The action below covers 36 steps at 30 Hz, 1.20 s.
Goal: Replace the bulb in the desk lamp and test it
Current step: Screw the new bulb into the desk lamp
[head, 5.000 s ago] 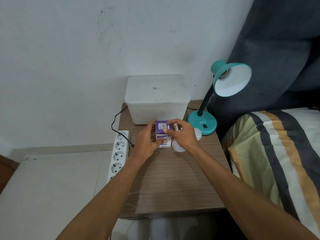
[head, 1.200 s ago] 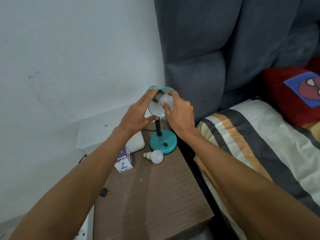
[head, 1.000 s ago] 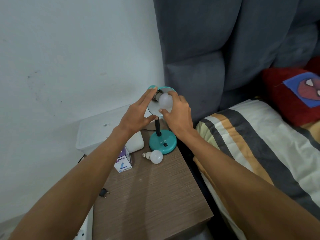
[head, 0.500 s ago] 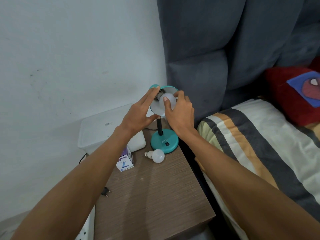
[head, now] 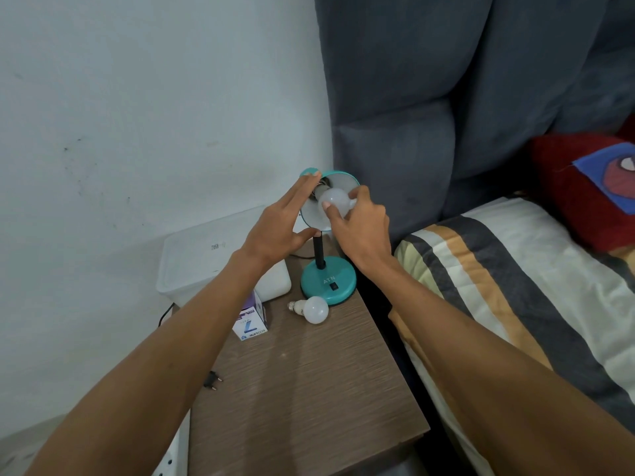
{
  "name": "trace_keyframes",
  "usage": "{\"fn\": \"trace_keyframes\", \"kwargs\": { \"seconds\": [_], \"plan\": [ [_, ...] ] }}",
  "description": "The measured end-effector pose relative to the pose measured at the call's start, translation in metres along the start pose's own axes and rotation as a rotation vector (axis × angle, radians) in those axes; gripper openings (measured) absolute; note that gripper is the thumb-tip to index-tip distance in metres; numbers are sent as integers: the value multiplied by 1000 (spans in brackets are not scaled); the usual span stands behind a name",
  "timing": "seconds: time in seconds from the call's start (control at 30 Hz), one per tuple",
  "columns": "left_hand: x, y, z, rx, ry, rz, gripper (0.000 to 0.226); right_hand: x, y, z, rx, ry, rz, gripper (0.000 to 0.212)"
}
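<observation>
1. A person's two bare forearms reach forward over a brown wood-grain nightstand (head: 302, 400) that stands between a pale wall and a bed.
2. A teal desk lamp (head: 328, 281) stands at the back right corner of the nightstand, its round base bearing a small black switch, its black stem rising to a teal shade (head: 314, 218) tilted toward the camera.
3. The right hand (head: 360, 228) grasps a white bulb (head: 335, 202) with thumb and fingertips; the bulb sits inside the shade, its neck at the socket.
4. The left hand (head: 278, 231) is flat, fingers straight and released, lying against the shade's left rim with the thumb under its lower edge.
5. A second white bulb (head: 314, 309) lies on its side on the nightstand, just in front of the lamp base, metal screw cap pointing left.
6. A small purple and white box (head: 251, 322) stands left of that bulb, partly hidden by the left forearm.
7. A white plastic tub (head: 206, 255) with a lid sits behind the box, against the wall.
8. A black plug (head: 211, 379) lies at the nightstand's left edge.
9. On the right, a striped blanket (head: 515, 286) covers the bed, backed by a grey padded headboard (head: 464, 80), with a red pillow (head: 584, 190) at the far right.
</observation>
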<state>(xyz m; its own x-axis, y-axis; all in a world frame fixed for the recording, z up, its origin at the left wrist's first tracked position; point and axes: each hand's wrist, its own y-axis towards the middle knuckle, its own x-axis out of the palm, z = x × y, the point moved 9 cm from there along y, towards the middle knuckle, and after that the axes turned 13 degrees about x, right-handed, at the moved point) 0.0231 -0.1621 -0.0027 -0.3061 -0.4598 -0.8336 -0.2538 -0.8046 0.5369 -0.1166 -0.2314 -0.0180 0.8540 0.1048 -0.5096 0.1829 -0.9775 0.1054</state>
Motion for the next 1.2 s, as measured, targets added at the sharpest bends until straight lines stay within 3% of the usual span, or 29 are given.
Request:
{"fn": "trace_keyframes", "kwargs": {
  "seconds": [0.23, 0.33, 0.47, 0.6, 0.77, 0.93, 1.1, 1.2],
  "plan": [
    [-1, -2, 1, 0, 12, 0, 98, -1, 5, 8, 142, 50, 39, 49],
    [-1, -1, 4, 5, 12, -1, 98, -6, 0, 2, 92, 180, 86, 41],
    [-1, -1, 3, 2, 3, 6, 97, -4, -3, -7, -33, 154, 70, 35],
    [0, -2, 0, -1, 0, 7, 95, 1, -1, -3, -35, 147, 22, 49],
    [2, -2, 1, 1, 10, 7, 98, -6, 3, 4, 91, 105, 44, 40],
    [2, -2, -1, -9, 5, 2, 98, -7, -1, -10, -48, 103, 92, 29],
    [0, -2, 0, -17, -20, 15, 96, 5, -2, -9, -106, 70, 3, 51],
    [0, -2, 1, -13, -11, 13, 97, 2, 3, -1, -38, 62, 24, 46]
  ]
}}
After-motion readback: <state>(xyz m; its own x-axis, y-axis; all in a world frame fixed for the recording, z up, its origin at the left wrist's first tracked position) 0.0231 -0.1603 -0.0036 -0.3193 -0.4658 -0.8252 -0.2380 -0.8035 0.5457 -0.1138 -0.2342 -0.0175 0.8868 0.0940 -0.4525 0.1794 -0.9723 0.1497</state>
